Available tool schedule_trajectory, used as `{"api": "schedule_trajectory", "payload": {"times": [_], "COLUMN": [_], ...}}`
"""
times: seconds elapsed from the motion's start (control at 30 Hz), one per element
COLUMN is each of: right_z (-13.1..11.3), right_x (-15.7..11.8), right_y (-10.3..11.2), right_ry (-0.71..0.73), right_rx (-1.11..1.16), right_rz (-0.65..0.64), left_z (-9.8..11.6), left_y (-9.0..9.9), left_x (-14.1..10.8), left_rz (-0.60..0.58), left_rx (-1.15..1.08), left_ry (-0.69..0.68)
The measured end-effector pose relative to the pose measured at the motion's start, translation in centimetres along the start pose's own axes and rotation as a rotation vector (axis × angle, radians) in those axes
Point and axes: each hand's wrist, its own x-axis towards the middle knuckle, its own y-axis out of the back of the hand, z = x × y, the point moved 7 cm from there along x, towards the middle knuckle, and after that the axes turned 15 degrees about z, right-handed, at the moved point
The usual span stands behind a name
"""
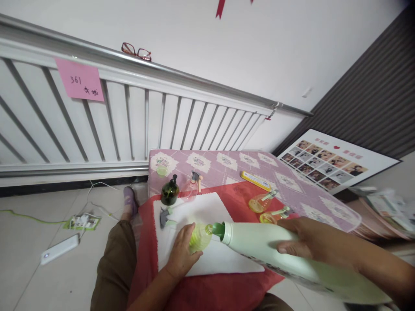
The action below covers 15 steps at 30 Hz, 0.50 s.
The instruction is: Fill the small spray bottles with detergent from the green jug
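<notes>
My right hand (311, 242) grips a large pale green jug (259, 248), tipped sideways so its dark green neck (218, 229) meets the mouth of a small yellow-green clear bottle (199, 237). My left hand (181, 255) holds that small bottle steady on a white cloth (201, 211). A grey spray head (164, 216) lies loose on the cloth just left of my left hand.
A low table with a purple patterned cover (227, 162) and red cloth (240, 194) carries a dark green pump bottle (170, 192), a clear spray bottle (193, 185), two orange spray bottles (259, 202), a yellow bar (255, 180). White radiator (97, 125) behind; photo board (327, 162) at right.
</notes>
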Motion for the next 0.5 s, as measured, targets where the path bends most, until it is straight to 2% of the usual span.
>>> {"api": "schedule_trajectory", "payload": {"times": [0.33, 0.5], "right_z": [0.03, -0.07], "right_x": [-0.19, -0.14], "right_y": [0.07, 0.24], "right_ry": [-0.045, -0.035], "right_rx": [-0.018, -0.022], "right_rz": [-0.006, 0.038], "left_z": [0.03, 0.13], "left_y": [0.08, 0.11], "left_x": [-0.02, -0.02], "left_rz": [0.002, 0.005], "left_rx": [-0.008, -0.003], "left_ry": [0.007, 0.003]}}
